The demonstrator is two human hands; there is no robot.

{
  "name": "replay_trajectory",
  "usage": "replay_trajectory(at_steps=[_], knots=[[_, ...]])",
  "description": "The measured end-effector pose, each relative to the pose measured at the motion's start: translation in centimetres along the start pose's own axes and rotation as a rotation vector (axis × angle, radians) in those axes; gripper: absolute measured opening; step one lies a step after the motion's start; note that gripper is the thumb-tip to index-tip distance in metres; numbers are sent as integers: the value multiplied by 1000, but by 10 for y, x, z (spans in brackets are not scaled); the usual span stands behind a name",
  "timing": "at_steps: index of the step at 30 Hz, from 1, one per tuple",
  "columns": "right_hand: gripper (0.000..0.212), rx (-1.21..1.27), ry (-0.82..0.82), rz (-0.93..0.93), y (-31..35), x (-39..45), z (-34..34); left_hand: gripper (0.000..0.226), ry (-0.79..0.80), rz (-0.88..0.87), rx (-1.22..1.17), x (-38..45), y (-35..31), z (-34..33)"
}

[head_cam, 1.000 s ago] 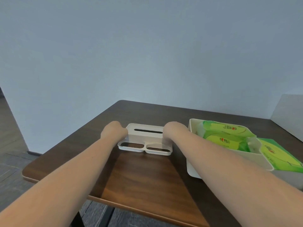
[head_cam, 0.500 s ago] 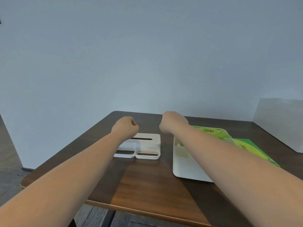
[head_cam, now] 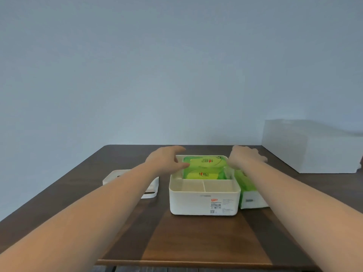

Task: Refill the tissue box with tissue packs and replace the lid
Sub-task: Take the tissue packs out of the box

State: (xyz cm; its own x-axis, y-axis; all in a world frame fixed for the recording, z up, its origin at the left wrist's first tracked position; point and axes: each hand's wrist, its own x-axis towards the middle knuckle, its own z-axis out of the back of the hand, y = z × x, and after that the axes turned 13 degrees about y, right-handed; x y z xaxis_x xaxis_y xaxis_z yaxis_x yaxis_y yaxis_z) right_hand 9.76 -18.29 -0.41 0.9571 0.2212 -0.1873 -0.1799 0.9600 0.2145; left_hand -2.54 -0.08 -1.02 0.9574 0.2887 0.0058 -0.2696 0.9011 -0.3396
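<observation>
The white tissue box [head_cam: 204, 203] stands lidless in the middle of the dark wooden table [head_cam: 196, 238]. Two green tissue packs [head_cam: 204, 167] fill its far compartment; the two small front compartments hold nothing. Its white lid [head_cam: 151, 190] lies flat on the table to the left, partly hidden under my left forearm. My left hand [head_cam: 167, 159] hovers at the box's far-left corner, fingers spread, thumb near a pack. My right hand [head_cam: 243, 156] hovers at the far-right corner, fingers spread. Another green pack [head_cam: 247, 185] lies against the box's right side.
A grey-white block [head_cam: 312, 146] stands at the table's far right against the wall. The table's near edge runs along the bottom of the view, with dark floor beyond it.
Both hands left the lid on the left and moved right to the open box, opening from fists to spread fingers. My view swung right, so the box is now centred.
</observation>
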Motion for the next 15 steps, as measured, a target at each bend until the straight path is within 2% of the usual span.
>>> replay_trajectory(at_steps=[3,6,9,13,15], knots=[[58,-16,157,-28,-19,18,-9,61,54,-58,-10,4,-8,-4],[70,-70,225,12,-28,18,-10,63,86,-98,42,8,-11,-7],[77,-71,283,16,-33,11,-6,48,75,-115,34,14,-6,-8],[77,-123,331,39,-37,17,-1,21,-66,-119,-216,20,-5,-4],[85,-148,348,58,-36,19,-3,16,-137,-107,-375,21,-6,1]])
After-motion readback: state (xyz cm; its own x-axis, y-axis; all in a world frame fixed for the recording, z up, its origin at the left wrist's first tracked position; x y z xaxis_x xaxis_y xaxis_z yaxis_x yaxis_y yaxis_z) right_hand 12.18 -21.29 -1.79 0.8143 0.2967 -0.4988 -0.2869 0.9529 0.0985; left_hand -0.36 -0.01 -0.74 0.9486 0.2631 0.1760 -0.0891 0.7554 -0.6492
